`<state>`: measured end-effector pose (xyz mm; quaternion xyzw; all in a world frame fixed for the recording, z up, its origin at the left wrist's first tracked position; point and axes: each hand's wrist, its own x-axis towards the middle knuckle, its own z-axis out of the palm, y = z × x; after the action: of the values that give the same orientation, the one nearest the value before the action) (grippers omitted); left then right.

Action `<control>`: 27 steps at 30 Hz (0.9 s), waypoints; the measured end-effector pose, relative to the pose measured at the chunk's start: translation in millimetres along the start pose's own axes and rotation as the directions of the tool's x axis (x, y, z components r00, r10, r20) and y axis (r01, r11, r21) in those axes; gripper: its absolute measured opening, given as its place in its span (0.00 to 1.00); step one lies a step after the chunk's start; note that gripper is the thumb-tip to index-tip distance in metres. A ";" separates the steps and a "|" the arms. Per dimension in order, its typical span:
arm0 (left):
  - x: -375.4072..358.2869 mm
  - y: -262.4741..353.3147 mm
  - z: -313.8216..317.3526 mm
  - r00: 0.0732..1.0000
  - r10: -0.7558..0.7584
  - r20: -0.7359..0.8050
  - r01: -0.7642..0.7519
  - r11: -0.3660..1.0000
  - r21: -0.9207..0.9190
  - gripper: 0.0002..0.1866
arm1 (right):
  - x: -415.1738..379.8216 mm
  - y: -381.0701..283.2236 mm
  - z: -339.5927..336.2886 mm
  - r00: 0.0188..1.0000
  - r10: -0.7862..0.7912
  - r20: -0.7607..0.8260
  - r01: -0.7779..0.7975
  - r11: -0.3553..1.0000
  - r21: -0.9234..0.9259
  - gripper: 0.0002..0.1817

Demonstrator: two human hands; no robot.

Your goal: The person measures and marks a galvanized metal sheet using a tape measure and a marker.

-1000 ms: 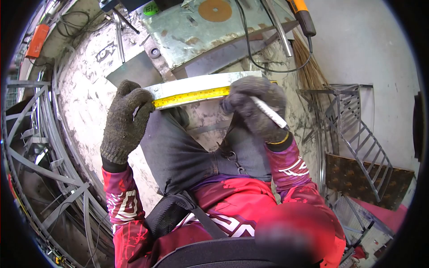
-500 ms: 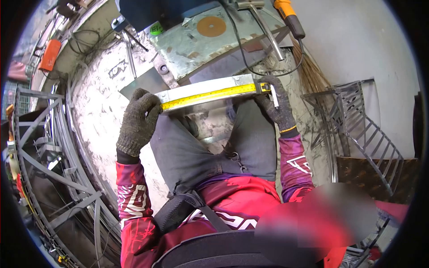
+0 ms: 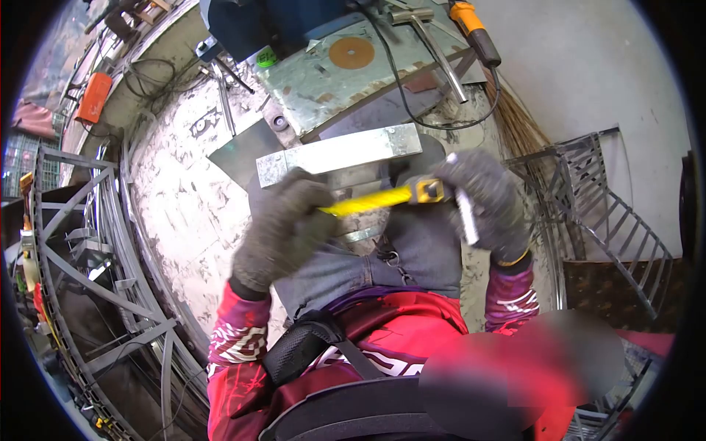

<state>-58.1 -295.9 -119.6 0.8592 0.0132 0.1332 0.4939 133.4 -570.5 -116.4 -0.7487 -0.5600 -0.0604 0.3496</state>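
Note:
Between my gloved hands stretches a short length of yellow tape (image 3: pixel 368 202). My left hand (image 3: pixel 285 231), blurred, is closed on the tape's free end. In my right hand (image 3: pixel 482 202) are the tape measure's case (image 3: pixel 428 191) and a white marker (image 3: pixel 466 217) that points downward. Just beyond the tape, a galvanized metal box-shaped piece (image 3: pixel 346 153) lies across my knees, its left end close to my left hand.
A metal-topped surface (image 3: pixel 331 92) ahead bears a brown disc (image 3: pixel 351 53). An orange and black power tool (image 3: pixel 474 33) with a cord lies at top right, near a metal T-shaped bar (image 3: pixel 437 55). Metal frames stand left (image 3: pixel 103 283) and right (image 3: pixel 610 213).
Both hands have come back toward my body, off the metal piece, and closer together. The exposed tape is shorter and no longer lies along the piece.

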 end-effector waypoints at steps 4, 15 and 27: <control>0.5 7.4 17.5 0.992 0.108 -0.068 -0.109 0.994 -0.016 0.16 | -14.2 -29.2 44.3 0.989 -0.058 0.136 0.043 0.993 0.114 0.26; 40.4 -72.4 -10.2 0.999 0.041 0.008 -0.039 0.828 0.559 0.37 | 96.8 86.3 46.7 0.987 0.098 -0.131 -0.074 0.982 0.171 0.33; 31.9 -89.2 -0.1 0.990 0.047 -0.132 0.040 0.809 0.587 0.37 | 229.0 155.2 146.8 0.999 0.036 0.024 -0.026 0.943 -0.333 0.25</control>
<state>-17.7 -245.2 -188.7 0.9582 0.0868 0.1833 0.2016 309.5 -321.3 -186.7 -0.8064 -0.5351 -0.1375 0.2110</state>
